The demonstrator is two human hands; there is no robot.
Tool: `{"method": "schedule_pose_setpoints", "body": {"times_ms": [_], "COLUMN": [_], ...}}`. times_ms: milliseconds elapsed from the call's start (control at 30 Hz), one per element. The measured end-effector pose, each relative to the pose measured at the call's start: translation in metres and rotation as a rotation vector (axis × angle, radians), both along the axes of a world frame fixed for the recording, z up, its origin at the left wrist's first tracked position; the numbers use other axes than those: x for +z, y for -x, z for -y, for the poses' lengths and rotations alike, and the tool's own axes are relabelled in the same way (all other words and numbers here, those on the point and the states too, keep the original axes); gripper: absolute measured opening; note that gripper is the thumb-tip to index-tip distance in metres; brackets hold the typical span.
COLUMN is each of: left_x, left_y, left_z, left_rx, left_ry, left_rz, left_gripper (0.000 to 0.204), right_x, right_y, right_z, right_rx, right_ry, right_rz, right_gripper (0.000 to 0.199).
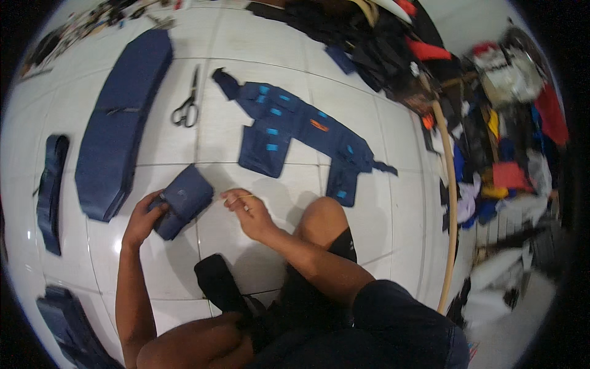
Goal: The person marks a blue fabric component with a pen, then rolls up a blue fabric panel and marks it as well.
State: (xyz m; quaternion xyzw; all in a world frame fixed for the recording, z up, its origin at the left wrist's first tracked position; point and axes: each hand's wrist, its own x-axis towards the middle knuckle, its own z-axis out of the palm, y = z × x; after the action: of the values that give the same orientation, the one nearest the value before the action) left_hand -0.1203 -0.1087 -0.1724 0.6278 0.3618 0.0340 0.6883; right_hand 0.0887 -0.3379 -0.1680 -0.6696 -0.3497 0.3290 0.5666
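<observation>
My left hand [145,219] grips the lower left edge of a folded bundle of dark blue fabric [188,198], thumb on top. The bundle is tilted above the tiled floor. To its right, apart from it, my right hand [247,212] is closed in a pinch. A thin yellowish strand [247,196] shows at its fingers; I cannot tell if it is a rubber band or a thread. Beyond the hands lie black-handled scissors [185,114], blades pointing away. Right of them, flat dark blue cut pieces [270,132] carry light blue patches and one orange patch [319,125].
A long stack of dark blue panels [121,126] lies at the left, with a narrow bundle [53,194] beyond it and another stack [70,323] at the lower left. A wooden pole [450,215] borders heaped cloth [510,178] on the right. My knee [326,218] is close.
</observation>
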Motion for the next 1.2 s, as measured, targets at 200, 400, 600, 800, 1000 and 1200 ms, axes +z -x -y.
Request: {"method": "schedule_pose_setpoints", "body": {"times_ms": [200,400,600,800,1000,1200], "left_x": [-0.004,-0.004,0.007,0.039,0.011,0.014], "left_y": [0.005,0.008,0.004,-0.019,-0.016,-0.013], "left_z": [0.004,0.018,0.026,0.06,0.057,0.059], "left_rx": [0.017,0.045,0.003,-0.19,-0.176,-0.134], "left_ry": [0.031,-0.1,-0.719,-1.192,-1.074,-1.095], "left_rz": [0.022,-0.056,-0.113,-0.382,-0.283,-0.31], "left_gripper": [0.051,0.053,0.059,0.097,0.105,0.107], "right_x": [0.019,0.013,0.018,0.013,0.009,0.002], "right_y": [0.015,0.015,0.007,0.008,0.001,0.0], "right_z": [0.004,-0.02,-0.033,-0.035,-0.036,-0.044], "right_rx": [-0.015,0.005,0.01,0.012,-0.031,-0.001], "right_ry": [0.061,-0.051,-0.062,-0.038,-0.059,-0.074], "right_rz": [0.12,0.223,0.251,0.359,0.365,0.379], "right_gripper": [0.019,0.013,0.014,0.012,0.011,0.011]}}
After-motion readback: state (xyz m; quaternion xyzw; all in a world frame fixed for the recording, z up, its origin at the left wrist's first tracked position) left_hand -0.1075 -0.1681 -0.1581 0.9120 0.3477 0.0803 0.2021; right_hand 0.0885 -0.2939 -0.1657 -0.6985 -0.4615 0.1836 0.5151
